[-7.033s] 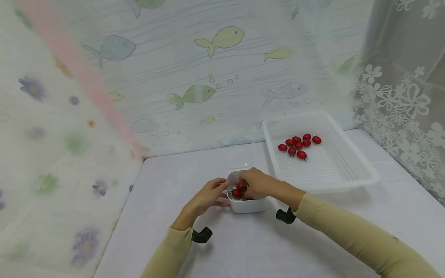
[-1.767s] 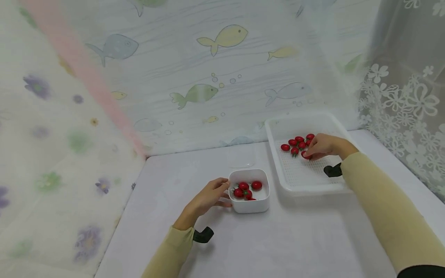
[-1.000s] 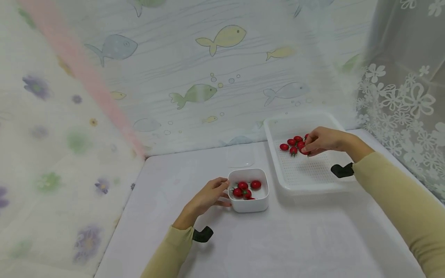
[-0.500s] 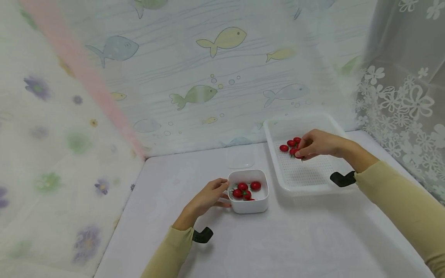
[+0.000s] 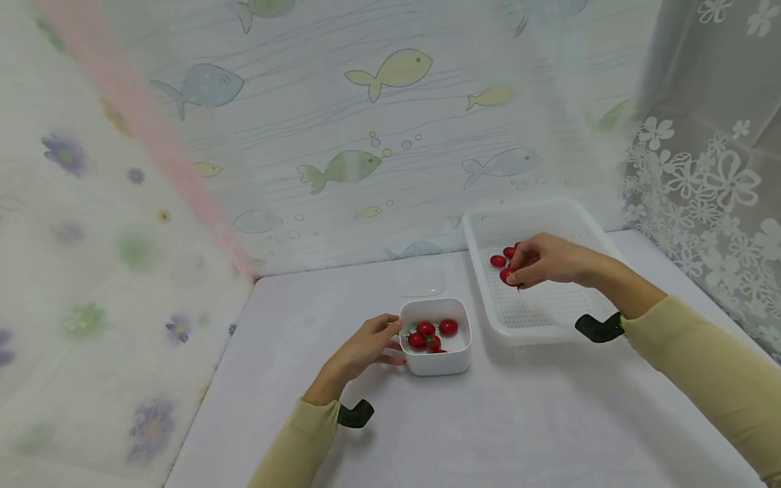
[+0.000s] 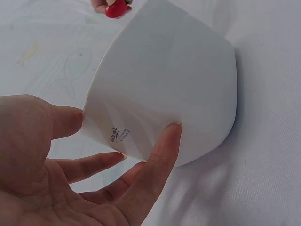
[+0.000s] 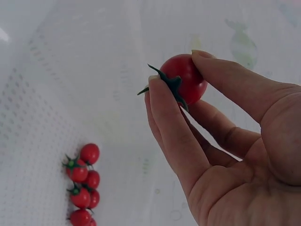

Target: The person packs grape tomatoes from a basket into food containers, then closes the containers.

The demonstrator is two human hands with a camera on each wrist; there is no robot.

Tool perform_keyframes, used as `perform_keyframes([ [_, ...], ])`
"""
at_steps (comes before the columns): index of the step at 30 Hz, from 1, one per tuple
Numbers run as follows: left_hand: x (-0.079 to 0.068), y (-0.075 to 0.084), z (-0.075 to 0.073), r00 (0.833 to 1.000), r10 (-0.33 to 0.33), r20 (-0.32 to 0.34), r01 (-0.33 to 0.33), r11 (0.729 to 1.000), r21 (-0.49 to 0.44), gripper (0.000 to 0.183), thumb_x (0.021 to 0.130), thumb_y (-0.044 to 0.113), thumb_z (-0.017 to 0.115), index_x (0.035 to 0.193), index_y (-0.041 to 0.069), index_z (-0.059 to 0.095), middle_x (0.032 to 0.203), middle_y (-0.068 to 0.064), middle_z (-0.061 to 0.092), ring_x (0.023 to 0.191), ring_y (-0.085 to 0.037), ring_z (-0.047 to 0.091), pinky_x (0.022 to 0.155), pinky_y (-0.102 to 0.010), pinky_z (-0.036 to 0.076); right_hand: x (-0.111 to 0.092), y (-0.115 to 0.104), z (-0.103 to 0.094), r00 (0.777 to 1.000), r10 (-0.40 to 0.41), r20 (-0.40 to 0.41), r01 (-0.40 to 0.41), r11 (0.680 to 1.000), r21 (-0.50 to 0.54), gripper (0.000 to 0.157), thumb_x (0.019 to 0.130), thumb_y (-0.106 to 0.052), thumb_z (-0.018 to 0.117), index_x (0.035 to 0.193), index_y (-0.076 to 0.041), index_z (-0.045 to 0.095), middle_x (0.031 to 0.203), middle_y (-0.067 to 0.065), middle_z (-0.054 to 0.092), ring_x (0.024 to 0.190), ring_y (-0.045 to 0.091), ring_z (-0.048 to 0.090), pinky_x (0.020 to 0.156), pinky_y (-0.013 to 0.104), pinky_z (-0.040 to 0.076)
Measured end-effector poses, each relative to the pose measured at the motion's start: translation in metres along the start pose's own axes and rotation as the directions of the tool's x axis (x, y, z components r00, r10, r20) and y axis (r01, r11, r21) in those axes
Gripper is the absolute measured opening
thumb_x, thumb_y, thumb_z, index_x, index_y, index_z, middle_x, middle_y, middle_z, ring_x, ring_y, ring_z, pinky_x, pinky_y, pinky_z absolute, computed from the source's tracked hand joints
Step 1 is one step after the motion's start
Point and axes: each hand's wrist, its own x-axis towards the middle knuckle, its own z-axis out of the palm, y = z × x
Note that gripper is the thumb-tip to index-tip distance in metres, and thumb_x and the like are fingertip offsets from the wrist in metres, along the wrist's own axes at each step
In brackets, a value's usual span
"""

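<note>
Far left, a flower-printed sheet [image 5: 67, 271] hangs beside the white table [image 5: 293, 325], a pink band slanting along its edge. Next, the left hand [image 5: 363, 347], in a pale yellow sleeve [image 5: 293, 444], a black fitting [image 5: 356, 413] at the wrist. Fingers spread and mostly straight, touching the left side of a small white box [image 5: 438, 364] without closing round it; the left wrist view shows one fingertip on the wall's face, near small dark printing. Box upright on the table; inside, four red tomatoes [image 5: 426, 329] plainly seen, a fifth partly hidden by the near wall. Just behind it, a clear flat piece [image 5: 422, 279]. Farther right, a white perforated basket [image 5: 549, 333], its tomatoes [image 7: 80, 197] bunched together, full count obscured by the hand in the head view. The right hand [image 5: 549, 261] hangs over the basket, thumb and fingertips pinched on one tomato [image 7: 186, 77], gap just the fruit's width; held clear of the basket floor, green calyx toward a fingertip. Far right, a sheer curtain [image 5: 726, 176] with white flowers.
</note>
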Motion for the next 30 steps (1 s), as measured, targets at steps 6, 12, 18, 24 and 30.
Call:
perform_keyframes([
  [6, -0.001, 0.001, 0.000, 1.000, -0.006, -0.003, 0.006, 1.000, -0.003, 0.047, 0.109, 0.033, 0.051, 0.145, 0.002, 0.048, 0.138, -0.020, 0.056, 0.106, -0.026, 0.066, 0.082, -0.039, 0.064, -0.002, -0.012, 0.018, 1.000, -0.018, -0.010, 0.017, 0.999, -0.031, 0.027, 0.093, -0.020, 0.077, 0.106, 0.001, 0.066, 0.101, 0.010, 0.074, 0.089, 0.021, 0.071, 0.090, 0.038, 0.059],
  [12, 0.000, 0.000, 0.000, 1.000, -0.005, -0.002, 0.005, 1.000, 0.002, 0.049, 0.109, 0.035, 0.051, 0.145, 0.002, 0.048, 0.137, -0.020, 0.056, 0.105, -0.026, 0.066, 0.082, -0.039, 0.064, 0.001, -0.021, 0.041, 0.999, -0.038, 0.011, 0.039, 0.998, -0.051, 0.022, 0.092, -0.021, 0.078, 0.100, -0.003, 0.068, 0.097, 0.009, 0.074, 0.086, 0.021, 0.071, 0.084, 0.034, 0.059],
  [18, 0.000, 0.000, 0.000, 1.000, -0.003, -0.001, 0.003, 1.000, 0.008, 0.049, 0.109, 0.034, 0.051, 0.145, 0.001, 0.047, 0.138, -0.020, 0.056, 0.107, -0.027, 0.066, 0.082, -0.039, 0.064, 0.010, -0.031, 0.065, 0.997, -0.071, 0.024, 0.072, 0.995, -0.074, 0.019, 0.092, -0.020, 0.078, 0.097, -0.005, 0.068, 0.097, 0.004, 0.074, 0.086, 0.019, 0.071, 0.081, 0.037, 0.060],
  [24, 0.000, 0.002, -0.001, 1.000, 0.010, 0.001, -0.010, 1.000, 0.007, 0.051, 0.109, 0.034, 0.051, 0.146, 0.000, 0.046, 0.140, -0.021, 0.055, 0.108, -0.028, 0.067, 0.082, -0.040, 0.064, 0.024, -0.039, 0.087, 0.995, -0.090, 0.042, 0.095, 0.987, -0.133, 0.015, 0.091, -0.016, 0.078, 0.095, -0.006, 0.068, 0.098, 0.004, 0.071, 0.089, 0.020, 0.069, 0.078, 0.034, 0.062],
  [30, 0.001, 0.000, -0.001, 1.000, 0.006, -0.001, -0.006, 1.000, 0.001, 0.049, 0.110, 0.032, 0.050, 0.146, -0.001, 0.047, 0.139, -0.022, 0.055, 0.108, -0.030, 0.066, 0.082, -0.040, 0.064, 0.037, -0.041, 0.106, 0.991, -0.121, 0.053, 0.129, 0.972, -0.195, 0.014, 0.090, -0.013, 0.079, 0.088, -0.007, 0.066, 0.093, 0.003, 0.067, 0.087, 0.017, 0.065, 0.074, 0.029, 0.060],
])
